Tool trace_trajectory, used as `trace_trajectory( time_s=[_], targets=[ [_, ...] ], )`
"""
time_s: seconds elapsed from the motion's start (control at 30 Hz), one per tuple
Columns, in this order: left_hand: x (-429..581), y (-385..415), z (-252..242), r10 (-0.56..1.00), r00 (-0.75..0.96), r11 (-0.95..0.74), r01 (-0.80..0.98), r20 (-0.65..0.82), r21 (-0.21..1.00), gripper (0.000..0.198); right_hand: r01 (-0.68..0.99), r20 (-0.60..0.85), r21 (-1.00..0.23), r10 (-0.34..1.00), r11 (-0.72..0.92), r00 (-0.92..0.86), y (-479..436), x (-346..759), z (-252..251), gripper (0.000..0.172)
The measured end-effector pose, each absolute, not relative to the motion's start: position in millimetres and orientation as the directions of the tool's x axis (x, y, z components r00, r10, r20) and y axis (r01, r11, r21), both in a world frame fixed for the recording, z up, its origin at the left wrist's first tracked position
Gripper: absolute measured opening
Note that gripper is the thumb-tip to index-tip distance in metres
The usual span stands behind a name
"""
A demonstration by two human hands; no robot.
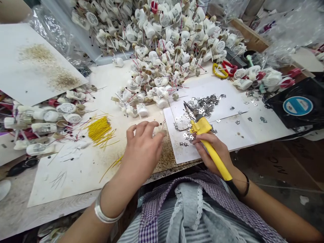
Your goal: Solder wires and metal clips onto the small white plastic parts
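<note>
A cluttered white worktable (107,86) stretches before me, white plastic parts (162,44) heaped at twelve o'clock. At four o'clock, the person's right hand (219,145) wraps around a yellow-handled tool (213,152), its tip near metal tabs (209,103) at two. The left hand (141,148), at seven, bends its fingers; I cannot tell whether they pinch anything. Yellow wires (99,131) lie at nine.

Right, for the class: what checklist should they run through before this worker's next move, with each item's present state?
1. Right hand gripping the yellow tool: ok.
2. Yellow tool apart from the left hand: ok.
3. Part held in the left hand: cannot tell, the fingers hide it.
4. Small metal pieces all in one pile: not ok, several lie scattered.
5. Yellow strands all bundled: not ok, a few lie apart.
</note>
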State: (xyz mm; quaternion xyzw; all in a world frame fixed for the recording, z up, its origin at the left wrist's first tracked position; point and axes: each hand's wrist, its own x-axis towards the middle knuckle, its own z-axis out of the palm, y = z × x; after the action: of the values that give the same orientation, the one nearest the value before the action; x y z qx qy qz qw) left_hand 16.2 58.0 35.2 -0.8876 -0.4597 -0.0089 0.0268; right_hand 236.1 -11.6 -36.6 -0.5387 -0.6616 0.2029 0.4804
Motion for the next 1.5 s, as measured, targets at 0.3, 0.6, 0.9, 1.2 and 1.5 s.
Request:
trace_trajectory(
  time_s=[0.3,0.6,0.9,1.2,1.5],
  targets=[
    [56.4,111.6,22.8,0.934,0.356,-0.357,0.933,-0.026,-0.044,0.033,0.344,0.350,-0.906,0.893,0.247,0.283,-35.7,255.8,-39.1,0.011],
    [54.4,129.7,21.4,0.895,0.376,-0.383,0.924,-0.241,0.020,0.021,0.413,0.395,-0.875,0.867,0.254,0.303,-45.7,270.8,-42.8,0.011],
    [66.2,123.1,15.8,0.894,0.367,-0.401,0.912,-0.258,-0.090,0.025,0.419,0.415,-0.866,0.860,0.273,0.298,-49.8,275.2,-39.4,0.012],
    [42.5,85.3,41.5,0.943,0.226,-0.123,0.918,-0.243,0.377,0.006,0.356,0.373,-0.903,0.850,0.241,0.372,-60.8,278.9,-43.4,0.020],
    [60.0,33.5,6.6,0.869,0.361,-0.144,0.839,-0.338,0.525,0.023,0.587,0.434,-0.746,0.898,0.315,0.069,-68.5,291.5,-26.4,0.034]
  ],
)
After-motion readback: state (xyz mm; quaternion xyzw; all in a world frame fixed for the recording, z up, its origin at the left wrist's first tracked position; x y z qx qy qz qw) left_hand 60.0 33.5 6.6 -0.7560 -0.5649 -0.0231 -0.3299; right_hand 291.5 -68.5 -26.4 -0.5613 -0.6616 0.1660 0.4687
